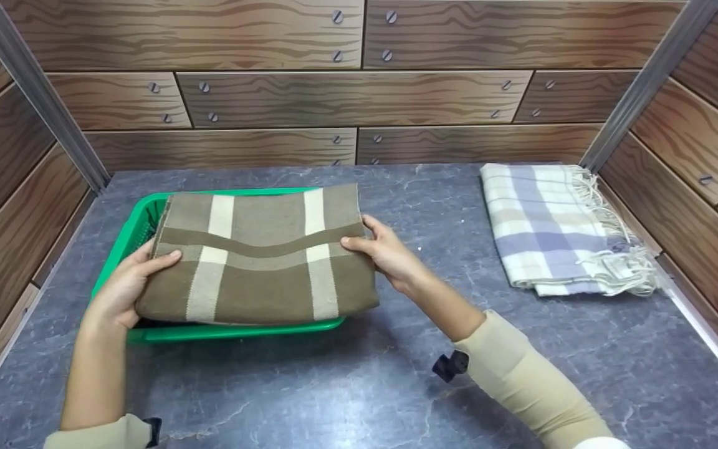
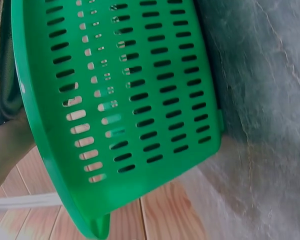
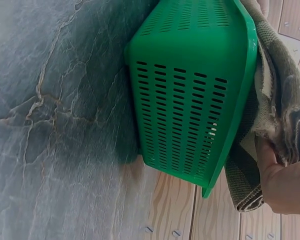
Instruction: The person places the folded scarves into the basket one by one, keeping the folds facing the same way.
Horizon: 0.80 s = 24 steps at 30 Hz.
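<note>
Head camera: I look from above, forward and down, farthest back, out to the brown wood-grain panelled wall [image 1: 359,100]. Left wrist: low, very close, frame turned sideways, the green slotted plastic basket [image 2: 126,107] dominating, blue-grey marbled tabletop [image 2: 260,95] at right. Right wrist: low, sideways too, slightly farther off, tabletop at left; I get two basket walls. Head and right wrist share the folded brown-and-cream checked cloth [image 1: 262,287].

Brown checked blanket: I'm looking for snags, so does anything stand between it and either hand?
Nothing visible does. The left hand and right hand grip the brown checked blanket directly at its sides, thumbs on top; the fingers are partly hidden. The green basket is below it, and the fringed blanket lies apart, to the right.
</note>
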Each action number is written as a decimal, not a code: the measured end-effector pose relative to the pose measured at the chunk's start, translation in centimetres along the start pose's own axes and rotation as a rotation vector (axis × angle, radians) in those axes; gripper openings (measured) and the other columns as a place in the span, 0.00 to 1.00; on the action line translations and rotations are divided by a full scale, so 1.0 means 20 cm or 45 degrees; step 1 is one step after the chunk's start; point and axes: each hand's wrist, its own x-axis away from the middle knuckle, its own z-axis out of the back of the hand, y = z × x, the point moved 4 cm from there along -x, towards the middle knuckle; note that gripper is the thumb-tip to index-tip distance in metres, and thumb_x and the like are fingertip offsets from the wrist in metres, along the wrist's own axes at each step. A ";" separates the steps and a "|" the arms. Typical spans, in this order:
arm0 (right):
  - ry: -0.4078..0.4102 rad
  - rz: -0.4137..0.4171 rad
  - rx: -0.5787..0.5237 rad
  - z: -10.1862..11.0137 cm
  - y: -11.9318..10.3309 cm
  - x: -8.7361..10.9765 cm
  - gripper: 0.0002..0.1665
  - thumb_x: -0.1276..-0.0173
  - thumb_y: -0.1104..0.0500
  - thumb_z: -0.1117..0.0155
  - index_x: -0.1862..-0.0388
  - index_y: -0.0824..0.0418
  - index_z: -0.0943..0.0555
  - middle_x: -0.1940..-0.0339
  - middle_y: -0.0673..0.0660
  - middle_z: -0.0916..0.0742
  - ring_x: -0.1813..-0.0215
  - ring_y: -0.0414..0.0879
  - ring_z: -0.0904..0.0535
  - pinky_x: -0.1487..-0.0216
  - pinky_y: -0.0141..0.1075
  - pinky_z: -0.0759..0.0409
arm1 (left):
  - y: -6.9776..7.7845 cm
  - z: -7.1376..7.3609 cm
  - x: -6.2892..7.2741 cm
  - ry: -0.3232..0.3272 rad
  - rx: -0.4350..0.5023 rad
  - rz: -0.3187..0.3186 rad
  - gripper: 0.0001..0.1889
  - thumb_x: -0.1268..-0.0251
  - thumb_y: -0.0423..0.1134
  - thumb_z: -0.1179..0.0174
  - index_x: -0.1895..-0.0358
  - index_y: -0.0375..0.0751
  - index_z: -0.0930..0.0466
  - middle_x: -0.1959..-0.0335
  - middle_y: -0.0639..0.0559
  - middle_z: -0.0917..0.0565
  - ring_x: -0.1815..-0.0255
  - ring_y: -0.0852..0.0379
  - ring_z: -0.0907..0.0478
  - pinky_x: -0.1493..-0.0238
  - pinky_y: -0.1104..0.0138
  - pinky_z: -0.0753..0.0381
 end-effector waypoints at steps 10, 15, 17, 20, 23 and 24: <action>-0.020 -0.027 0.001 -0.04 0.01 -0.03 0.28 0.35 0.65 0.42 0.36 0.60 0.35 0.61 0.59 0.16 0.65 0.48 0.18 0.62 0.40 0.21 | 0.00 0.06 0.01 0.007 0.028 0.010 0.16 0.32 0.36 0.48 0.43 0.52 0.35 0.65 0.50 0.18 0.68 0.54 0.19 0.68 0.62 0.20; -0.047 -0.022 -0.003 -0.06 0.01 -0.04 0.28 0.36 0.66 0.42 0.37 0.61 0.34 0.65 0.58 0.15 0.68 0.47 0.18 0.65 0.39 0.21 | 0.00 0.09 0.02 -0.002 0.004 0.015 0.15 0.31 0.37 0.49 0.44 0.52 0.34 0.64 0.50 0.18 0.67 0.54 0.19 0.68 0.62 0.20; -0.049 -0.026 -0.003 -0.06 0.01 -0.05 0.28 0.36 0.66 0.42 0.37 0.61 0.34 0.65 0.58 0.15 0.68 0.46 0.18 0.66 0.38 0.20 | 0.01 0.10 0.02 -0.010 -0.011 0.015 0.15 0.31 0.37 0.49 0.44 0.52 0.34 0.64 0.50 0.18 0.68 0.54 0.19 0.69 0.62 0.20; -0.040 -0.039 -0.006 -0.07 0.02 -0.06 0.28 0.36 0.67 0.42 0.37 0.62 0.34 0.66 0.57 0.15 0.69 0.46 0.18 0.67 0.37 0.20 | 0.01 0.11 0.02 -0.028 0.001 0.009 0.15 0.31 0.36 0.50 0.43 0.53 0.34 0.64 0.49 0.18 0.68 0.54 0.19 0.69 0.62 0.20; -0.040 -0.049 -0.012 -0.08 0.02 -0.07 0.29 0.36 0.67 0.42 0.36 0.62 0.35 0.66 0.57 0.16 0.70 0.45 0.18 0.67 0.37 0.20 | 0.02 0.12 0.02 -0.026 0.016 0.008 0.16 0.31 0.36 0.50 0.43 0.54 0.35 0.64 0.49 0.18 0.68 0.54 0.19 0.69 0.62 0.20; -0.041 -0.049 -0.013 -0.08 0.02 -0.08 0.29 0.36 0.67 0.42 0.36 0.62 0.35 0.66 0.57 0.16 0.70 0.45 0.18 0.67 0.37 0.20 | 0.02 0.13 0.02 -0.024 0.024 0.010 0.16 0.31 0.36 0.50 0.43 0.54 0.36 0.64 0.49 0.18 0.68 0.54 0.19 0.69 0.62 0.20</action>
